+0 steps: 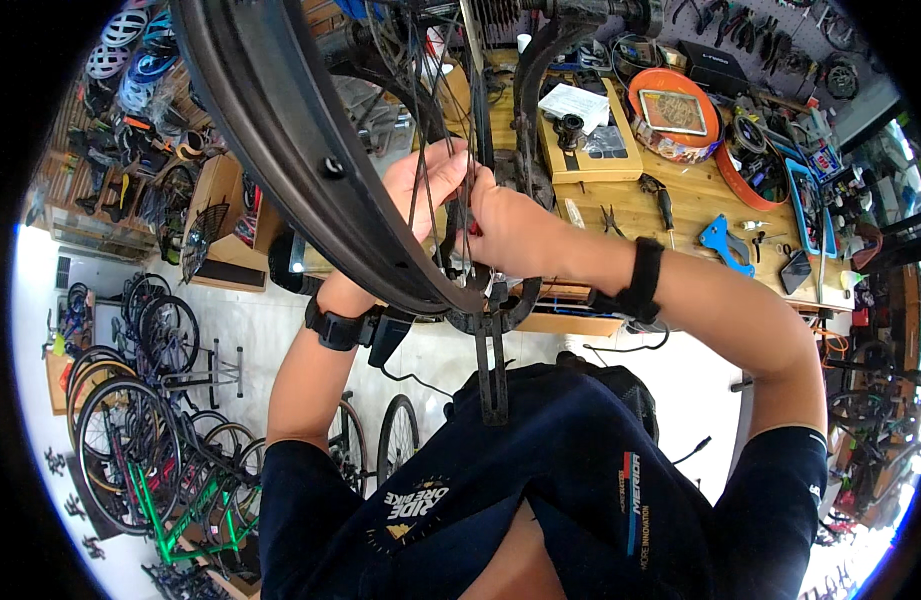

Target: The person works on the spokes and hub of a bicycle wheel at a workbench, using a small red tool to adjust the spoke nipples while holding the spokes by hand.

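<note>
A black bicycle rim [320,170] with thin spokes [414,120] sits upright in a dark truing stand [493,370] close in front of me. My left hand [425,190] is behind the rim, its fingers closed on the spokes, with its lower part hidden by the rim. My right hand [505,225] is closed beside it at the spokes, against a small red tool [474,228] that shows only in part between the fingers.
A wooden bench [600,200] carries a cardboard box [580,160], an orange tray [650,90], pliers [610,218], a blue tool [725,245] and several small parts. Several bicycles [150,450] stand at the left, below shelves with helmets [135,70]. Cables lie on the floor.
</note>
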The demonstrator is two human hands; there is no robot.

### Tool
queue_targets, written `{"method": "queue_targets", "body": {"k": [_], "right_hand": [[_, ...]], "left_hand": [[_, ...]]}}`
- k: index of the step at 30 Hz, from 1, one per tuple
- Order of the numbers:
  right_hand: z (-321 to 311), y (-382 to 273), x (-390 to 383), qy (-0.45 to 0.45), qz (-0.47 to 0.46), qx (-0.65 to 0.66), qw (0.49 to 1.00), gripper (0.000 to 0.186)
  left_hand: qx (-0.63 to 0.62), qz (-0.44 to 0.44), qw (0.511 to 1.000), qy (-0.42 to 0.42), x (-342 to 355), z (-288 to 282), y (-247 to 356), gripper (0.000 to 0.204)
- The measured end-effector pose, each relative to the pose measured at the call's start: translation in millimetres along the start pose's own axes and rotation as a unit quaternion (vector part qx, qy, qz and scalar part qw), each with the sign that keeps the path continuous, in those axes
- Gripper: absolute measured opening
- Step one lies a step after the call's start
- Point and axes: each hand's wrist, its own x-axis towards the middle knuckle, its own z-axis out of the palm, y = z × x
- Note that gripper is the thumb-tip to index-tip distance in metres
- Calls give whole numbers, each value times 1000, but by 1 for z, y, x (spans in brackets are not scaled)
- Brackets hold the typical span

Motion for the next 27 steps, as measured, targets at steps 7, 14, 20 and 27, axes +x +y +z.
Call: {"method": "queue_targets", "body": {"k": [7, 14, 20, 27], "right_hand": [[-24, 9, -3, -141, 24, 273, 951, 46], [-26, -8, -12, -97, 148, 253, 951, 38], [-31, 4, 1, -134, 11, 59, 989, 44], [-26, 43, 21, -231, -84, 213, 946, 35]], "left_hand": [[22, -37, 999, 25, -7, 1, 5, 44], [38, -46, 998, 15, -8, 1, 8, 44], [38, -37, 999, 10, -5, 2, 8, 45], [28, -28, 999, -2, -6, 3, 9, 46]]}}
